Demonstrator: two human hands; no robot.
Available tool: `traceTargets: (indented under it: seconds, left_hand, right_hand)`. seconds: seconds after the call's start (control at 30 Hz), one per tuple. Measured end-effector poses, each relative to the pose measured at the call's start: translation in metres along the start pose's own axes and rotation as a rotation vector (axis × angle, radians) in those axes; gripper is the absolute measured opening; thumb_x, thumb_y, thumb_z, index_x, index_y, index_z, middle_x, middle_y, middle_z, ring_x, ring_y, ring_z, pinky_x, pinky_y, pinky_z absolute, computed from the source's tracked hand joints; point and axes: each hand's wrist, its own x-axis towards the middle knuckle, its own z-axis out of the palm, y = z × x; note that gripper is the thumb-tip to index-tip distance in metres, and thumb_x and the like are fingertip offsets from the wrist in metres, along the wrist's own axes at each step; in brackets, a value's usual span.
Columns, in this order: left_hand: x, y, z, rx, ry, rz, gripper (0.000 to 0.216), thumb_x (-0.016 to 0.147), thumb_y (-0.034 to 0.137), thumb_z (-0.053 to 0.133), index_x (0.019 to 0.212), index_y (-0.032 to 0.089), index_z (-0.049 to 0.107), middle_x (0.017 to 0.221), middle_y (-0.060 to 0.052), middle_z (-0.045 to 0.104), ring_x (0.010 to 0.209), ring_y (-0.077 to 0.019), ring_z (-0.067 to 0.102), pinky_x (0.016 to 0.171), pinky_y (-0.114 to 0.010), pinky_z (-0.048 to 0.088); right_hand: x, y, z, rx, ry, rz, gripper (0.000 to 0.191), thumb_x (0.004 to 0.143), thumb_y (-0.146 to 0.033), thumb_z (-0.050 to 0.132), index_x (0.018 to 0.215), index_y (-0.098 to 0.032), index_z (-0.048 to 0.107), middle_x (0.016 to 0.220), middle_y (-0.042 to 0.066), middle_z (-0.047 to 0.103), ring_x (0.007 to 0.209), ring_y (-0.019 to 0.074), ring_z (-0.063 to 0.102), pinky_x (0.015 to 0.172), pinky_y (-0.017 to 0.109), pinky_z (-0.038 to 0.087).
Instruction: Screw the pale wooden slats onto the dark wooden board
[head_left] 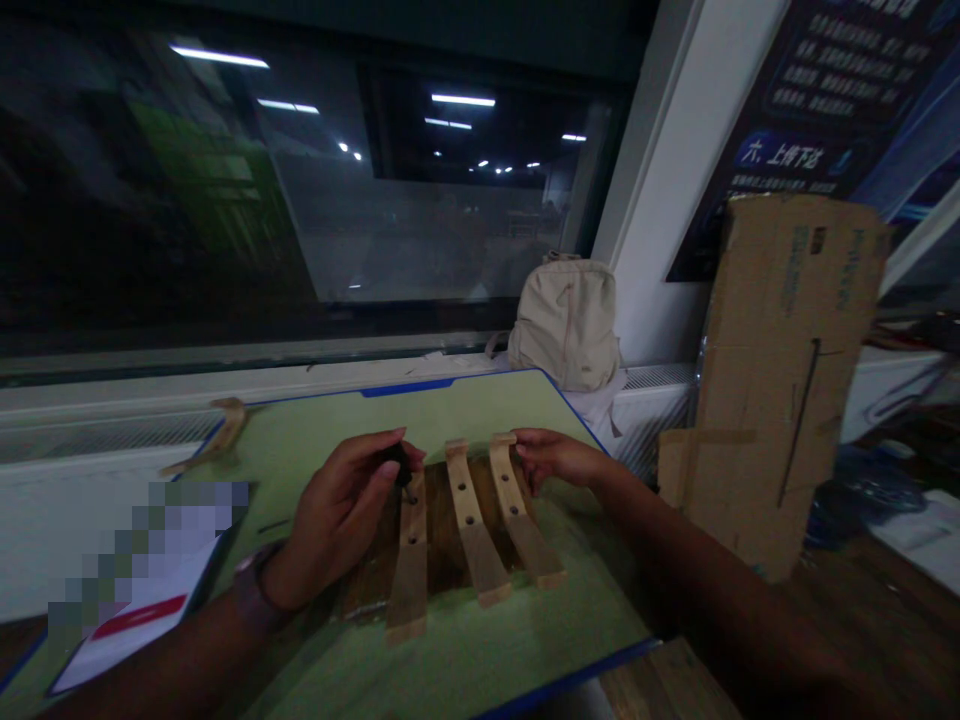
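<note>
A wooden rack [457,530] of three pale slats with holes, laid across darker crosspieces, lies on a green mat [465,660]. My left hand [341,515] is closed in a pinch on a small dark tool or screw [397,465], held over the left slat [411,560]. My right hand [555,458] rests its curled fingers against the far end of the right slat [517,510].
A loose wooden piece [217,435] lies at the mat's far left. A paper with a red stripe [135,610] sits at the near left. A beige backpack [566,320] stands by the window. A tall cardboard box [780,370] stands to the right.
</note>
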Motion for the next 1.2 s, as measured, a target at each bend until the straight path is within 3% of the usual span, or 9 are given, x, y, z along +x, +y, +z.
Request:
traceTargets:
  seconds: [0.1, 0.2, 0.33, 0.4, 0.57, 0.7, 0.87, 1.07, 1.2]
  left_hand:
    - [0.0, -0.006, 0.001, -0.059, -0.014, 0.074, 0.034, 0.095, 0.017, 0.047, 0.127, 0.028, 0.048, 0.098, -0.005, 0.066, 0.088, -0.0167, 0.067, 0.076, -0.032, 0.056]
    - [0.004, -0.005, -0.002, -0.04, 0.033, 0.123, 0.03, 0.092, 0.019, 0.054, 0.121, 0.027, 0.053, 0.106, -0.006, 0.061, 0.091, -0.0179, 0.065, 0.074, -0.033, 0.056]
    - [0.008, 0.004, -0.007, 0.195, 0.146, 0.103, 0.024, 0.084, 0.017, 0.065, 0.106, 0.026, 0.063, 0.098, -0.003, 0.058, 0.089, -0.0158, 0.061, 0.075, -0.029, 0.054]
    - [0.007, 0.007, -0.008, 0.285, 0.142, 0.056, 0.023, 0.085, 0.017, 0.064, 0.107, 0.026, 0.064, 0.098, -0.002, 0.061, 0.091, -0.0153, 0.062, 0.08, -0.028, 0.053]
    - [-0.001, 0.009, -0.004, 0.162, 0.073, -0.072, 0.038, 0.094, 0.021, 0.051, 0.132, 0.029, 0.05, 0.115, -0.004, 0.066, 0.099, -0.0161, 0.067, 0.088, -0.032, 0.056]
    - [0.003, 0.012, -0.004, 0.146, 0.03, -0.025, 0.027, 0.093, 0.019, 0.052, 0.118, 0.028, 0.06, 0.119, -0.006, 0.061, 0.1, -0.0171, 0.065, 0.089, -0.033, 0.055]
    - [0.008, 0.013, -0.006, 0.191, 0.142, 0.081, 0.022, 0.082, 0.016, 0.068, 0.102, 0.026, 0.067, 0.097, -0.003, 0.058, 0.087, -0.0141, 0.061, 0.073, -0.025, 0.054]
    - [0.002, 0.012, -0.003, 0.149, 0.138, -0.136, 0.029, 0.093, 0.022, 0.055, 0.122, 0.024, 0.058, 0.109, -0.006, 0.067, 0.097, -0.0168, 0.066, 0.089, -0.034, 0.054]
    - [0.007, 0.012, -0.004, 0.112, 0.111, -0.054, 0.022, 0.092, 0.021, 0.056, 0.112, 0.023, 0.063, 0.111, -0.006, 0.064, 0.103, -0.0182, 0.064, 0.091, -0.035, 0.053]
  right_hand:
    - [0.003, 0.003, 0.001, -0.047, 0.029, 0.032, 0.05, 0.07, -0.05, 0.076, 0.104, -0.016, 0.062, 0.082, 0.002, 0.066, 0.065, 0.0132, 0.065, 0.052, 0.022, 0.053]
    - [0.004, 0.003, 0.002, -0.067, 0.067, 0.049, 0.051, 0.067, -0.049, 0.078, 0.104, -0.017, 0.063, 0.085, 0.002, 0.066, 0.068, 0.0138, 0.065, 0.053, 0.023, 0.054]
    - [0.003, 0.002, 0.002, -0.068, 0.081, 0.052, 0.047, 0.068, -0.045, 0.078, 0.103, -0.017, 0.063, 0.081, 0.001, 0.065, 0.065, 0.0136, 0.064, 0.053, 0.024, 0.054]
    - [0.003, 0.0, 0.003, -0.074, 0.082, 0.053, 0.043, 0.07, -0.042, 0.076, 0.103, -0.017, 0.063, 0.081, 0.001, 0.066, 0.064, 0.0136, 0.063, 0.053, 0.024, 0.054]
    - [0.004, 0.001, 0.013, -0.083, 0.147, -0.005, 0.034, 0.074, -0.031, 0.069, 0.106, -0.02, 0.062, 0.079, 0.0, 0.066, 0.06, 0.0118, 0.062, 0.046, 0.02, 0.049]
    - [0.008, 0.006, 0.019, -0.04, 0.177, 0.007, 0.035, 0.077, -0.027, 0.062, 0.111, -0.02, 0.063, 0.072, -0.001, 0.066, 0.049, 0.0095, 0.058, 0.041, 0.018, 0.044]
    - [0.012, 0.009, 0.019, 0.024, 0.182, -0.004, 0.034, 0.073, -0.023, 0.063, 0.106, -0.019, 0.066, 0.073, 0.0, 0.068, 0.053, 0.0097, 0.059, 0.043, 0.017, 0.041]
    - [0.012, 0.01, 0.017, 0.012, 0.215, 0.004, 0.029, 0.074, -0.024, 0.064, 0.102, -0.018, 0.068, 0.076, 0.001, 0.067, 0.058, 0.01, 0.057, 0.048, 0.019, 0.04]
    - [0.01, 0.009, 0.019, 0.028, 0.235, 0.017, 0.03, 0.073, -0.023, 0.064, 0.103, -0.017, 0.067, 0.075, 0.001, 0.067, 0.058, 0.0103, 0.057, 0.048, 0.019, 0.041]
